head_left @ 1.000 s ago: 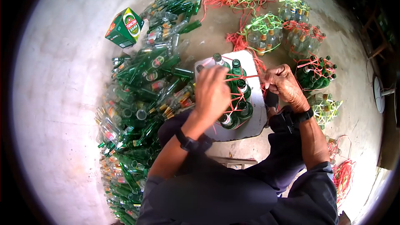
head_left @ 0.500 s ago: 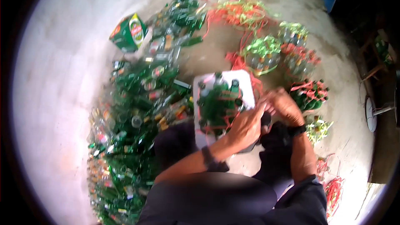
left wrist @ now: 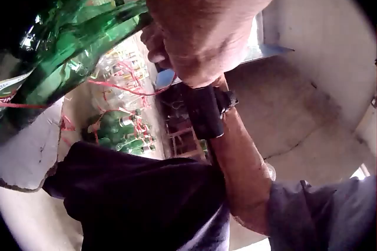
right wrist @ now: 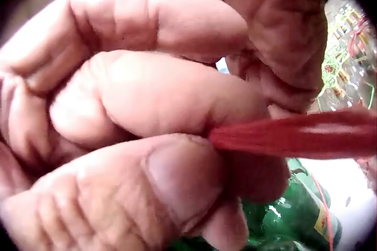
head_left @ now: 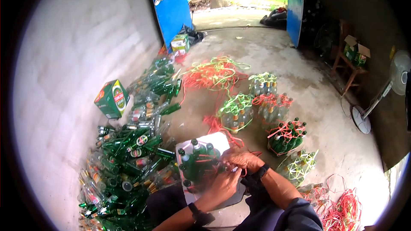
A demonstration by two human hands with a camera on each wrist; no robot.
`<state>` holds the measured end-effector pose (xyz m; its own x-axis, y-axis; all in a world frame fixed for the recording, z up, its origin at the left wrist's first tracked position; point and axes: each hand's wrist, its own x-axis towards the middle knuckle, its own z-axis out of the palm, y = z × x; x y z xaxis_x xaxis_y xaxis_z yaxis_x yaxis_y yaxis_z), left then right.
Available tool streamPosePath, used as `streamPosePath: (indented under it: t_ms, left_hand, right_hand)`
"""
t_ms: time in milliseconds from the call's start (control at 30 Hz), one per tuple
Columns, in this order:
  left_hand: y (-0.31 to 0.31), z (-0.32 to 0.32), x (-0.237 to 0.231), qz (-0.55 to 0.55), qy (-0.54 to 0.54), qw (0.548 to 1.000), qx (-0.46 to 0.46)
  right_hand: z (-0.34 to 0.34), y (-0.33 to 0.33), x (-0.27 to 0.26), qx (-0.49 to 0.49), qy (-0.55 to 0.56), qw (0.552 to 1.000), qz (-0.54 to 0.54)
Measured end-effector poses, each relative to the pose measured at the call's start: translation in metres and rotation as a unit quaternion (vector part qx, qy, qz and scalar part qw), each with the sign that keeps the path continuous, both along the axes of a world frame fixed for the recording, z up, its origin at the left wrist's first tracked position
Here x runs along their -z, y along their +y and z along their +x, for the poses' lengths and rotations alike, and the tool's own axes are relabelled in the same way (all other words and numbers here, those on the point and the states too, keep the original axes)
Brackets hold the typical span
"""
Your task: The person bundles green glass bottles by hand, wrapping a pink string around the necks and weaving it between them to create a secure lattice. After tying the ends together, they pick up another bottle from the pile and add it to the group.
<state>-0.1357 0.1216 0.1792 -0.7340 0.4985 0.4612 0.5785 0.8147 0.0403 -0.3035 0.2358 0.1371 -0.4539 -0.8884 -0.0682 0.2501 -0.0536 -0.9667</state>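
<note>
Green bottles (head_left: 199, 162) stand grouped on a white board (head_left: 216, 141), laced with red strap. My left hand (head_left: 224, 185) and right hand (head_left: 244, 161) meet at the bottles' right side. In the right wrist view my right hand (right wrist: 129, 86) pinches a red strap (right wrist: 294, 135) between thumb and curled fingers. My left hand (right wrist: 277, 33) is curled close behind it; its fingertips are partly hidden, and it seems to pinch strap too. Green bottles (left wrist: 88, 39) show beside the hands in the left wrist view.
Loose bottles (head_left: 128, 145) pile along the left, below a green carton (head_left: 112, 99). Strapped bottle bundles (head_left: 287, 137) stand on the right. Tangled red and green straps (head_left: 214, 75) lie ahead and at lower right. A fan (head_left: 361, 119), a chair and an open blue door stand farther off.
My left hand has moved right from over the bottles to meet my right hand. The head view has tilted up, bringing the doorway into sight.
</note>
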Motion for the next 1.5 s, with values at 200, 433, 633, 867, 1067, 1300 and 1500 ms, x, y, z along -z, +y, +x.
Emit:
streamPosePath:
  t_ms: [200,433,633,867,1067,1300,1500]
  left_hand:
    - [-0.004,0.012,0.003,0.09,-0.046,0.994,0.041]
    - [-0.02,0.027,-0.054,0.101,-0.015,0.983,-0.155]
    - [-0.034,0.016,-0.032,0.058,-0.108,0.963,-0.239]
    - [-0.035,0.017,-0.024,0.034,-0.111,0.952,-0.283]
    - [-0.035,0.017,-0.032,0.078,-0.14,0.95,-0.268]
    - [-0.039,0.016,-0.029,0.09,-0.094,0.965,-0.227]
    - [-0.038,0.016,-0.031,0.081,-0.124,0.96,-0.237]
  right_hand:
    - [0.0,-0.006,0.003,0.014,-0.137,0.989,0.061]
    - [0.007,-0.018,0.042,0.089,0.369,0.925,-0.007]
    - [0.015,-0.021,0.024,0.128,0.289,0.948,0.048]
    - [0.024,-0.022,-0.008,0.158,0.234,0.946,0.157]
    - [0.021,-0.026,0.005,0.187,0.247,0.945,0.108]
    - [0.026,-0.021,-0.011,0.167,0.36,0.903,0.165]
    - [0.031,-0.019,-0.02,0.178,0.424,0.877,0.142]
